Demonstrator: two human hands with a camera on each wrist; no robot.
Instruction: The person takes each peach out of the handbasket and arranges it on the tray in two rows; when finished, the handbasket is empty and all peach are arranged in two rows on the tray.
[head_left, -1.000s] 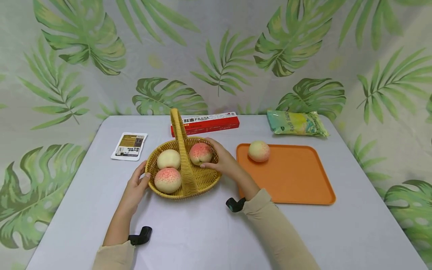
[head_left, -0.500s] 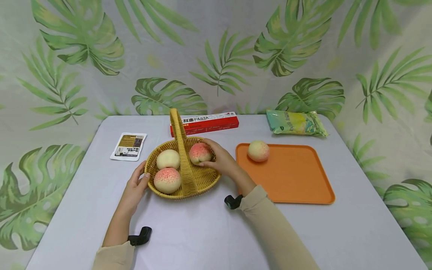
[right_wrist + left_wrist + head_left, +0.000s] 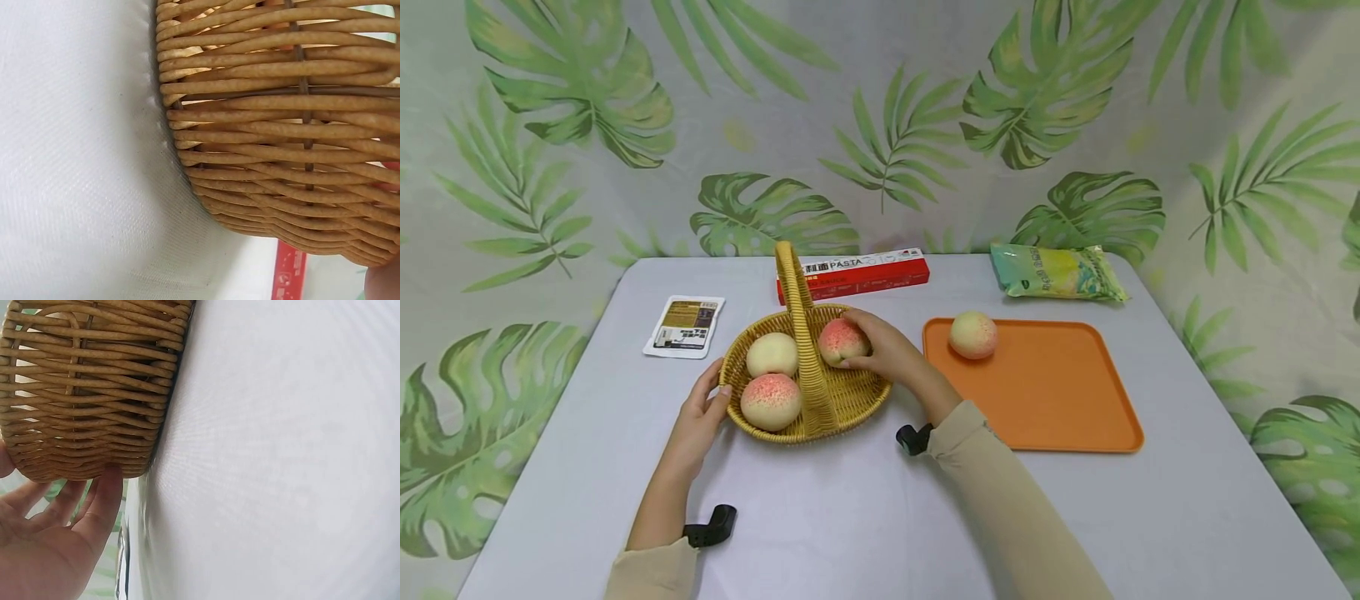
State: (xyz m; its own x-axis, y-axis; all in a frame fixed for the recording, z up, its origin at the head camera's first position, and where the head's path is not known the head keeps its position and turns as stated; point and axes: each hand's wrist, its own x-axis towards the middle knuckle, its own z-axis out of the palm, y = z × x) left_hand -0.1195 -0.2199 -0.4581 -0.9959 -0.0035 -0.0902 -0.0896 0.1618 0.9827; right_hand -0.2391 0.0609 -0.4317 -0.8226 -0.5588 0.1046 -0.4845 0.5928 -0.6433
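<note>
One red-topped peach [image 3: 841,343] lies between the thumb and fingers of the right hand [image 3: 889,350], which curl around it, inside the wicker basket [image 3: 855,407]. Two other peaches [image 3: 771,403] sit across the handle [image 3: 810,358] from those fingers. The left hand [image 3: 695,422] rests spread fingers against the basket's outer wall.

Wicker basket [image 3: 87,394] at upper left, loose open weave, pale patches visible through gaps, left hand [image 3: 56,540] below, fingertips [image 3: 110,476] against the wickerwork, white cloth [image 3: 281,444] across right side, green leaf print [image 3: 105,575] beyond hand
</note>
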